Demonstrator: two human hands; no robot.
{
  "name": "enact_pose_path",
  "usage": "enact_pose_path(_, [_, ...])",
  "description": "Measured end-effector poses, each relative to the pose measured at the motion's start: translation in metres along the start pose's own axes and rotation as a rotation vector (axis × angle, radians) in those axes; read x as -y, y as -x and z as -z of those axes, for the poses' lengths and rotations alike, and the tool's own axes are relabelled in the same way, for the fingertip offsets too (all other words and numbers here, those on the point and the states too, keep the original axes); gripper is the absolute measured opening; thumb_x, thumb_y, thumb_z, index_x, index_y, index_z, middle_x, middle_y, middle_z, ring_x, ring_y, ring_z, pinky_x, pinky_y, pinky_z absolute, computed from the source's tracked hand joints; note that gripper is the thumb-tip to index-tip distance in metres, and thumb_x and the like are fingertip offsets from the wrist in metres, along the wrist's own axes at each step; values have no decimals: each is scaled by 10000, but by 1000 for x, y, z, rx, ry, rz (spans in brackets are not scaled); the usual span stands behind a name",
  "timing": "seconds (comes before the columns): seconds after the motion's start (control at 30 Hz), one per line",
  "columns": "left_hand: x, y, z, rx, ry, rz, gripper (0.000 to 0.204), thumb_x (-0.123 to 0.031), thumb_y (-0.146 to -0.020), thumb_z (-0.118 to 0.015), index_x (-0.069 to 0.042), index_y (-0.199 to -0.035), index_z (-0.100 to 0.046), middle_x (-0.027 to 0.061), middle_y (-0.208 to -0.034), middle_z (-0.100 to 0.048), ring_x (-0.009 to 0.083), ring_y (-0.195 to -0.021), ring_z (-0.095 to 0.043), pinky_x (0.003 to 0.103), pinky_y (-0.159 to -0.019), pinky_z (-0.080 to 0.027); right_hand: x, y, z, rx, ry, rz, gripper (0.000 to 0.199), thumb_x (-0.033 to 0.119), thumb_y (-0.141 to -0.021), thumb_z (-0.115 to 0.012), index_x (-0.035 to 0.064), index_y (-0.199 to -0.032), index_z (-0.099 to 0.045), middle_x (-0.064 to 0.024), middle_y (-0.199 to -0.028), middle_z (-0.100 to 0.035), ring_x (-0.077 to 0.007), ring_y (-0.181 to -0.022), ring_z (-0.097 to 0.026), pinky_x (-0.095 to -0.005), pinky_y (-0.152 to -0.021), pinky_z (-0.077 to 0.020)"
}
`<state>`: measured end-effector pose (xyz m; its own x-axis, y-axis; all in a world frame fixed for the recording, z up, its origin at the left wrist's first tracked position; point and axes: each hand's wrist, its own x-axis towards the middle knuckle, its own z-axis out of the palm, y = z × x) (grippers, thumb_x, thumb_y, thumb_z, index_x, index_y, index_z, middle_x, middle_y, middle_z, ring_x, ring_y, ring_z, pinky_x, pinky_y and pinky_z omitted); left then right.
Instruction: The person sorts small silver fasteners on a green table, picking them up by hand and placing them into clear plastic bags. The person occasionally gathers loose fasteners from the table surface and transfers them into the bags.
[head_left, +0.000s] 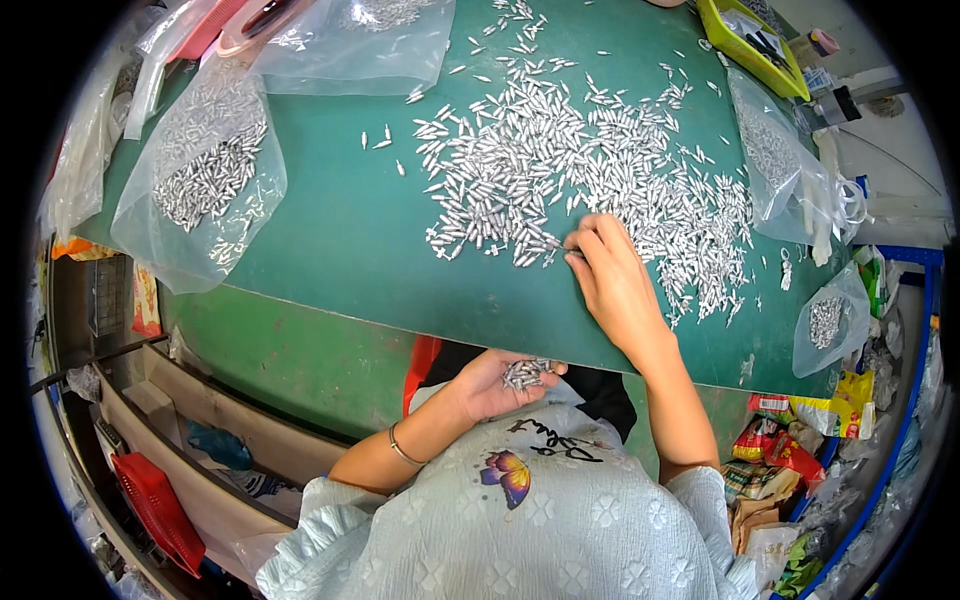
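Note:
A wide heap of small silver bullet-shaped metal parts (pixel 520 150) is spread over the green tabletop (pixel 350 230). My right hand (pixel 610 275) reaches into the near edge of the heap. Its thumb and fingers are pinched together on what looks like one of these parts, mostly hidden by the fingertips. Just below the table's front edge, my left hand (pixel 495 385) is turned palm up and cupped. A small pile of the same silver parts (pixel 527 374) rests in its palm, with the fingers curled under them.
Clear plastic bags of silver parts lie at the left (pixel 210 180), the back (pixel 400 60) and the right (pixel 770 150). A smaller bag (pixel 825 320) is near the right corner. A yellow-green basket (pixel 750 45) stands far right. A red basket (pixel 160 510) sits low left.

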<state>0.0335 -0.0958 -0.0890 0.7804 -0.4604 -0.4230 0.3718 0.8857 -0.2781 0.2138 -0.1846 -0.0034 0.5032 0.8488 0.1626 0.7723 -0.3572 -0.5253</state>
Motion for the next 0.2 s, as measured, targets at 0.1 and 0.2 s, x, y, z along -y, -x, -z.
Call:
enact_pose_path(0.1, [0,0,3,19,6,-3,265,-105,-934,-535,64,-1137,-558,192,-1023,-629,217,-802,-610,287,-636,-532,10,3,1,-29,-118,-71,229,0,-819,-640,-9,-1038,-574,-146,-1033,-521,-343,-963,-545,-431,-824,-461])
enact_pose_path(0.2, [-1,-1,2,26,0,1,267,-105,-933,-537,63,-1140,-557,195,-1030,-627,219,-807,-608,285,-636,-531,7,-4,-4,-15,-75,-16,271,-4,-822,-640,0,-1079,-557,-152,-1034,-512,-352,-973,-549,-433,-817,-465])
